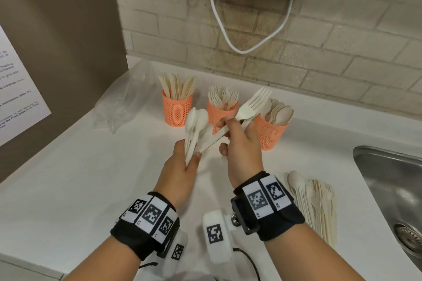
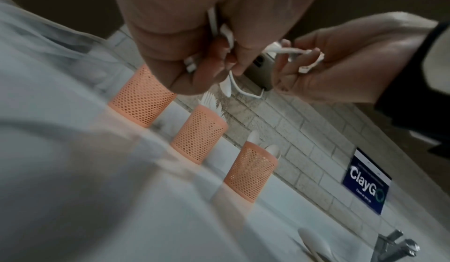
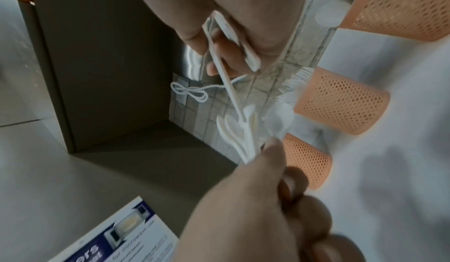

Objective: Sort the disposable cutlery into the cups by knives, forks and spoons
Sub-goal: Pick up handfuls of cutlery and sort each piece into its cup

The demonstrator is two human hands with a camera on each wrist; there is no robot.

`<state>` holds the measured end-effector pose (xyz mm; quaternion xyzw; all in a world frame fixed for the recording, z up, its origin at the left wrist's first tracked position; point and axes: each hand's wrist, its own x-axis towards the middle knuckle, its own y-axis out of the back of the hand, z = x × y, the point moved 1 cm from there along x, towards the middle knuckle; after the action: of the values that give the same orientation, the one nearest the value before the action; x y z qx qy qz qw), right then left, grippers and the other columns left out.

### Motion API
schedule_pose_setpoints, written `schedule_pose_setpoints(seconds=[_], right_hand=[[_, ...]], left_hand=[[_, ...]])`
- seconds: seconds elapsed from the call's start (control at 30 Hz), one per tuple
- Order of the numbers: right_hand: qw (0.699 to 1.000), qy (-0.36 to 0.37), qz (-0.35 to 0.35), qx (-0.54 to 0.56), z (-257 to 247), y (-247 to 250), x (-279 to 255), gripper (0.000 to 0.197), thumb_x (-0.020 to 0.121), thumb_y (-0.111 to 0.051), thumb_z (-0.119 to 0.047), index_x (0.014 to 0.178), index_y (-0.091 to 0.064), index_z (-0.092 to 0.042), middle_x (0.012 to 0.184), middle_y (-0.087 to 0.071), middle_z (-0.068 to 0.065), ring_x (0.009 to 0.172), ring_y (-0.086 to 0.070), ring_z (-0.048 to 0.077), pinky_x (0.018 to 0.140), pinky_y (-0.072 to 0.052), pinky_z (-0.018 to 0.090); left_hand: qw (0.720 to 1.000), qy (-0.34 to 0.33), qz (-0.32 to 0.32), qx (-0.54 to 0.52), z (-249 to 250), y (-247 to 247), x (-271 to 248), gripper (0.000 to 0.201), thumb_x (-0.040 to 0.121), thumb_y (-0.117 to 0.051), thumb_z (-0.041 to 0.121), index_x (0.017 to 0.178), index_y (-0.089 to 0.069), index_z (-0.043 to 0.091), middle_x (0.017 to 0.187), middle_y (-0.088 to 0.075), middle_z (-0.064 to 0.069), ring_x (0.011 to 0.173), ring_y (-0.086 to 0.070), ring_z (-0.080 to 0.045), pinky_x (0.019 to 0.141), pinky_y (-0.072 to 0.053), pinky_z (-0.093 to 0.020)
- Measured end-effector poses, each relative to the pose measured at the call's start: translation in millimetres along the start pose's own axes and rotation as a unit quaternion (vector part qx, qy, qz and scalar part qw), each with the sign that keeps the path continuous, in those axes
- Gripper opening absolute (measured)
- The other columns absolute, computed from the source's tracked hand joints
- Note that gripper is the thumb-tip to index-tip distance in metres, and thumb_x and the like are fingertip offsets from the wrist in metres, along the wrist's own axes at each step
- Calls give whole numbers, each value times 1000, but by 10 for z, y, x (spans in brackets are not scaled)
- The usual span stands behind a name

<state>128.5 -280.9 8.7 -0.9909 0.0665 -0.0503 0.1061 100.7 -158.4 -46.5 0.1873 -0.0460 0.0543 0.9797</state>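
Three orange mesh cups stand in a row by the wall: the knife cup [image 1: 178, 108] on the left, the fork cup [image 1: 221, 113] in the middle, the spoon cup [image 1: 271, 134] on the right. Above the counter in front of them, my left hand [image 1: 191, 155] grips a bunch of white spoons [image 1: 196, 123], bowls up. My right hand [image 1: 228, 130], close beside it, holds white forks [image 1: 253, 104] with tines pointing up over the spoon cup. One fork handle reaches down to my left fingers. The right wrist view shows the spoons [image 3: 233, 129] fanned out.
A pile of loose cutlery [image 1: 312, 201] lies on the white counter at the right, beside a steel sink [image 1: 388, 189]. A crumpled clear plastic bag [image 1: 123, 102] lies left of the cups. A white cable [image 1: 228, 36] hangs from a wall unit above.
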Motion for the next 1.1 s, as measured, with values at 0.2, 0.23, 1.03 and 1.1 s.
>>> schedule_pose_setpoints(seconds=[0.2,0.23,1.03,1.1], right_hand=[[998,33,35,32,-74,212,193,20,92,-40,-4,77,-39,-17,55,-38,-7,54,-36,9,59,-31,27],[998,31,32,34,-53,246,200,24,93,-39,-4,74,-38,-18,52,-35,-9,53,-34,9,60,-31,28],[995,-75,-39,-51,122,79,606,22,95,-51,-36,90,-56,-15,57,-38,-7,45,-33,10,46,-29,25],[998,-50,27,-36,42,108,868,22,95,-45,-27,80,-55,-16,63,-43,-2,55,-44,14,56,-37,30]], left_hand=[[983,52,-30,-175,-7,71,62,12,99,-42,20,104,-52,25,66,-43,4,49,-38,-7,51,-37,-22],[976,61,-38,-204,13,79,68,13,100,-41,18,104,-53,22,65,-42,4,47,-36,-6,48,-35,-20],[950,142,-88,-263,50,140,40,32,97,-40,42,97,-52,12,58,-35,5,45,-30,-7,44,-29,-19],[950,151,-66,-265,28,192,72,37,96,-38,47,97,-53,14,58,-35,5,45,-30,-7,44,-29,-20]])
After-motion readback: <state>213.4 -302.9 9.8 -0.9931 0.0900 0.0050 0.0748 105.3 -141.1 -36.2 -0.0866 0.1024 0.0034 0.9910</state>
